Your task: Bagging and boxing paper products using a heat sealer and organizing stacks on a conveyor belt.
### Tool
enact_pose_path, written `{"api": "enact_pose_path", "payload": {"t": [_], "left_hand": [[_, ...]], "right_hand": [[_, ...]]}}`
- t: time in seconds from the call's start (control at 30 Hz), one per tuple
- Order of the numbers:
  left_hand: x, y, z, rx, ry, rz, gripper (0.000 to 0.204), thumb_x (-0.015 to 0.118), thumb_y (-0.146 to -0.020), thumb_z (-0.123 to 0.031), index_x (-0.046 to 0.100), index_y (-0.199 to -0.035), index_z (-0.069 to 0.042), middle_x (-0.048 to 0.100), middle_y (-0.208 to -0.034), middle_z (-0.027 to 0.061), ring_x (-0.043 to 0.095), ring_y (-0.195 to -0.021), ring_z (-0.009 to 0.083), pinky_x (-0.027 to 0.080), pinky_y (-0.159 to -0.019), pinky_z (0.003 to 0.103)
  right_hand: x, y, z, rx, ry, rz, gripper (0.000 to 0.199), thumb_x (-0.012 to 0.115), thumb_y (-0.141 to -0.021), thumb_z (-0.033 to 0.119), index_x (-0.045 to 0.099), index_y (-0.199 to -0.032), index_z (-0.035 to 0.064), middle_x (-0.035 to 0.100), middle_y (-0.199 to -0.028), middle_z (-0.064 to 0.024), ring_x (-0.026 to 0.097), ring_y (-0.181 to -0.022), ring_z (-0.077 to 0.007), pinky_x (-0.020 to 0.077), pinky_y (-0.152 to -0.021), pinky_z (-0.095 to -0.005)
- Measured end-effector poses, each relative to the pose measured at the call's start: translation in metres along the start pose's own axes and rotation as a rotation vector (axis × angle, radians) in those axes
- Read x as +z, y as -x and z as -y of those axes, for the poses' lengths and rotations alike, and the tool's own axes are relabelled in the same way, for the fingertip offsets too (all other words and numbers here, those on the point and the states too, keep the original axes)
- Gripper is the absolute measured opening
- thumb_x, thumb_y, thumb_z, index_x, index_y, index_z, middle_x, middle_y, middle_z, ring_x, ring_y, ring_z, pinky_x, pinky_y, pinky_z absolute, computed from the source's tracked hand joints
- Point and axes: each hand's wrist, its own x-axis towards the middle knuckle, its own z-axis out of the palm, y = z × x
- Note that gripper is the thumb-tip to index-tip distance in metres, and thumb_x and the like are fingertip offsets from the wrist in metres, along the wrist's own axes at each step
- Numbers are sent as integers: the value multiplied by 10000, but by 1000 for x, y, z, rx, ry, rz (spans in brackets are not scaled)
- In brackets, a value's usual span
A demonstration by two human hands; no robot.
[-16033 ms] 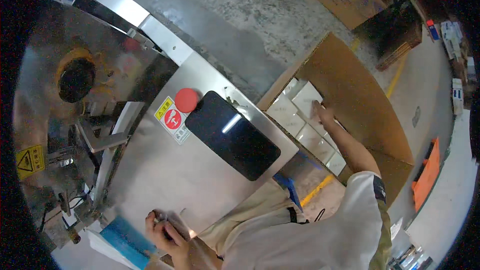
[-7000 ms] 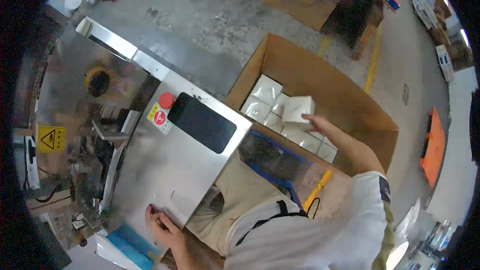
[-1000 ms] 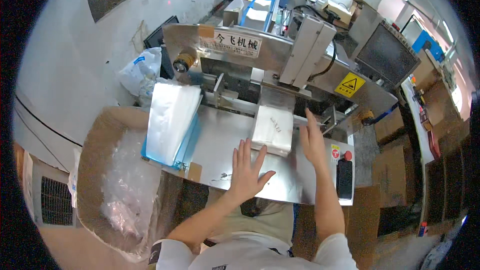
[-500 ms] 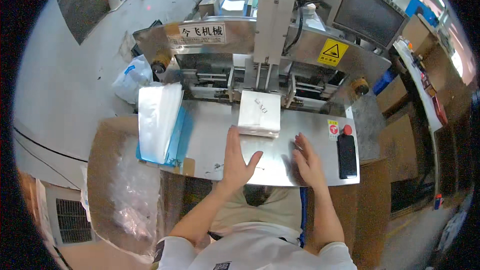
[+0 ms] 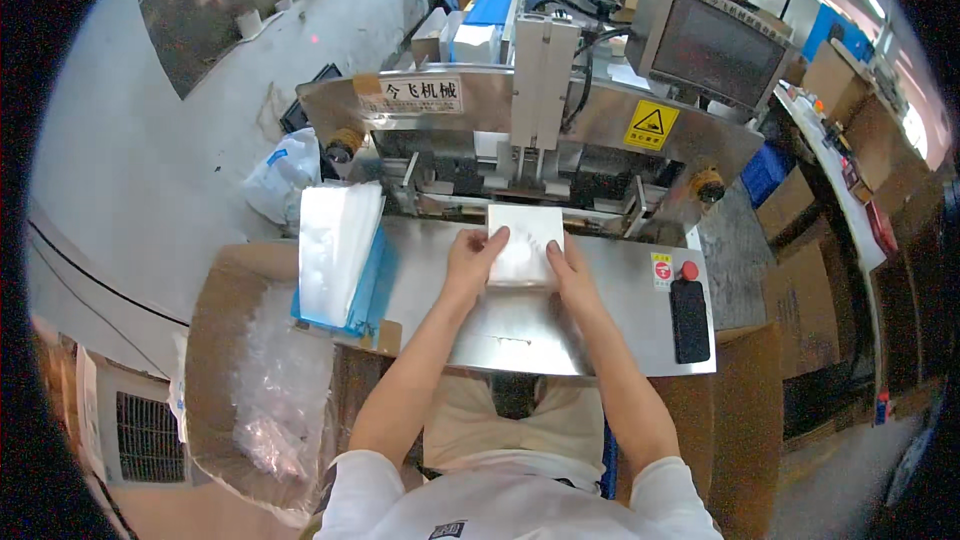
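**Both hands on a white packet at the machine's mouth**

You stand at a steel surface (image 5: 590,330) with both hands on a flat white packet (image 5: 524,246), which lies at the far middle of the surface, just in front of the machine's infeed. Your left hand (image 5: 474,258) clasps the packet's left edge, fingers curled over its top corner. Your right hand (image 5: 568,270) presses along the right edge, fingers laid flat against it. The packet sits level between the two hands, touching the surface.

To your left, a stack of clear plastic bags (image 5: 335,248) rests on a blue tray (image 5: 371,280) at the surface's left end, well apart from the packet. Below that end stands an open cardboard box (image 5: 215,340) lined with crumpled clear film (image 5: 275,390).

To your right, a black rectangular device (image 5: 689,321) lies on the surface, with a red round button (image 5: 688,269) just beyond it. The steel packing machine (image 5: 560,130) rises behind the packet, bearing a yellow warning triangle (image 5: 651,124) on its front panel. A dark monitor (image 5: 716,48) stands above its right side. More cardboard boxes (image 5: 790,202) sit on the floor further right.
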Motion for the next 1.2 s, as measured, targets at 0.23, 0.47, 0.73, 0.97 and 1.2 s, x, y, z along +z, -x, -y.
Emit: {"api": "enact_pose_path", "payload": {"t": [0.23, 0.47, 0.73, 0.97, 1.2], "left_hand": [[-2, 80, 3, 332, 169, 150, 853, 833, -716, -104, 331, -1391, 33, 516, -1312, 210, 508, -1243, 271, 401, -1057, 356], [5, 113, -9, 412, -241, 516, 831, 524, -720, 32, 231, -1497, -4, 451, -1410, 262, 453, -1331, 352, 353, -1105, 385], [13, -11, -4, 504, -711, 209, 501, 527, -847, -122, 511, -1332, 6, 500, -1338, 296, 417, -1325, 407, 329, -1119, 434], [69, -83, -1, 421, -1126, 624, 478, 524, -866, -278, 581, -1293, -69, 517, -1382, 203, 435, -1327, 366, 356, -1104, 412], [85, -87, -6, 411, -1170, 510, 534, 540, -976, -333, 476, -1382, 7, 591, -1276, 215, 567, -1180, 342, 431, -994, 406]], "right_hand": [[-31, 61, 50, -404, 508, -60, 799, 731, -826, 194, 307, -1466, -29, 492, -1386, -257, 506, -1263, -386, 379, -1069, -390], [-52, 71, 124, -445, 993, 416, 881, 820, -672, 266, 400, -1385, -35, 487, -1353, -266, 461, -1270, -428, 376, -1075, -457], [-145, 115, 98, -115, 625, -22, 889, 814, -673, 223, 394, -1414, -31, 565, -1293, -224, 561, -1199, -330, 422, -1030, -383], [-320, 262, 15, 109, -115, -810, 568, 661, -867, 262, 495, -1299, -67, 634, -1166, -153, 646, -1027, -230, 509, -914, -355], [-398, 355, -144, 344, -367, -1239, 621, 747, -817, 385, 552, -1194, -69, 656, -1056, -152, 623, -919, -215, 494, -810, -340]]}}
